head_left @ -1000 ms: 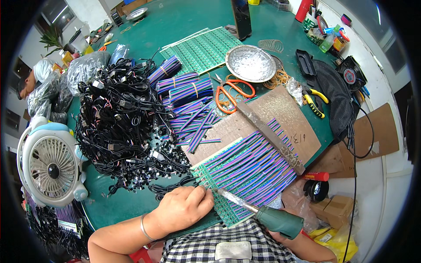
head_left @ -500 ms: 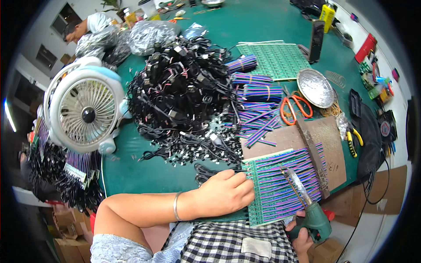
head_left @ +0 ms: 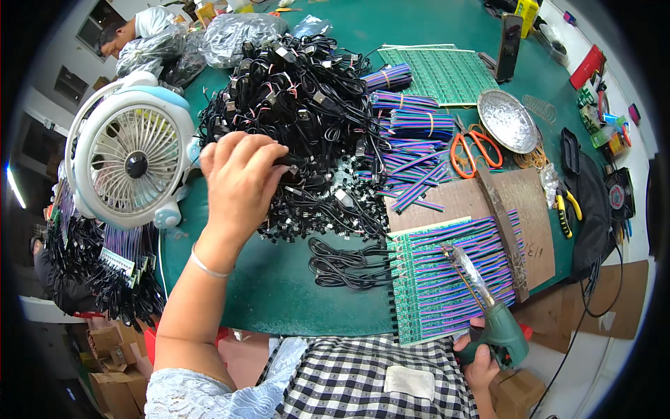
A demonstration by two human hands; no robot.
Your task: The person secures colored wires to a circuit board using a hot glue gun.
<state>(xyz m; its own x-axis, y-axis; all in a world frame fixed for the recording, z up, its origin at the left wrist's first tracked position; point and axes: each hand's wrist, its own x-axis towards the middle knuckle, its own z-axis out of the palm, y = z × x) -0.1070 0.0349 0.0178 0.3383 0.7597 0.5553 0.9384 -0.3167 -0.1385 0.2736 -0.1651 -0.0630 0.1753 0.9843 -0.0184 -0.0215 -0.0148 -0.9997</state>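
My left hand (head_left: 241, 178) reaches over the near left side of a heap of black USB cables (head_left: 300, 98). Its fingers are bent and closed around a black cable at the heap's edge, mostly hidden by the hand. Low on the right, my right hand (head_left: 480, 363) grips a green soldering gun (head_left: 504, 335). The gun's tip hovers over a green circuit board panel (head_left: 412, 307) laid with rows of purple, blue and black ribbon wires (head_left: 460, 279). Coiled black cables (head_left: 342, 265) lie by the panel's left edge, their ends reaching it.
A metal bar (head_left: 502, 237) lies across the wires on a cardboard sheet (head_left: 537, 216). Beyond are orange scissors (head_left: 474, 152), a round metal dish (head_left: 507, 120), wire bundles (head_left: 419, 124) and another green panel (head_left: 443, 77). A white fan (head_left: 136, 164) stands left; yellow-handled pliers (head_left: 569, 213) lie right.
My left hand has left the panel's left edge and moved up and left to the cable heap, uncovering the coiled cables. My right hand keeps the soldering gun in nearly the same place.
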